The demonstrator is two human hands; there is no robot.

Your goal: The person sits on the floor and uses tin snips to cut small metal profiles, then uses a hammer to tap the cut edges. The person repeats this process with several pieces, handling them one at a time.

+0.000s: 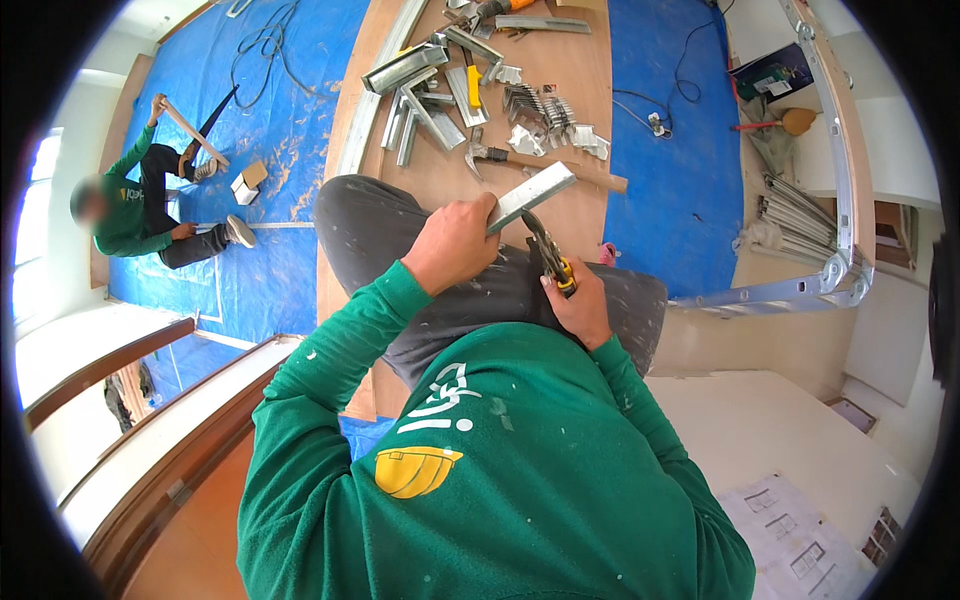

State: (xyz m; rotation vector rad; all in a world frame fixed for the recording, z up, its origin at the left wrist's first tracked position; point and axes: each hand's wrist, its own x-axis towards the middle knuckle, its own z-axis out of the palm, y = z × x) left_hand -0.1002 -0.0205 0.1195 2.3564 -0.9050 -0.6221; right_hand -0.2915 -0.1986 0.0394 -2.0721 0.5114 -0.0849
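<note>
My left hand (455, 243) is closed on a short galvanized metal channel (538, 194), which slants up to the right over my lap. A pair of tin snips (546, 252) with black and yellow handles is gripped in my right hand (582, 308). Their jaws meet the lower edge of the channel near its middle; whether they have bitten into it I cannot tell. Just beyond my hands, a claw hammer (545, 165) with a wooden handle lies on a plywood board (400, 205). Cut channel pieces (420, 115) and bent metal brackets (540, 112) are heaped behind it.
A yellow-handled utility knife (473, 87) and an orange-handled tool (492, 8) lie among the metal. Blue sheeting (290, 150) covers the floor either side. At left a person (135, 210) sits beside a small box (247, 184). A ladder (845, 200) stands at right.
</note>
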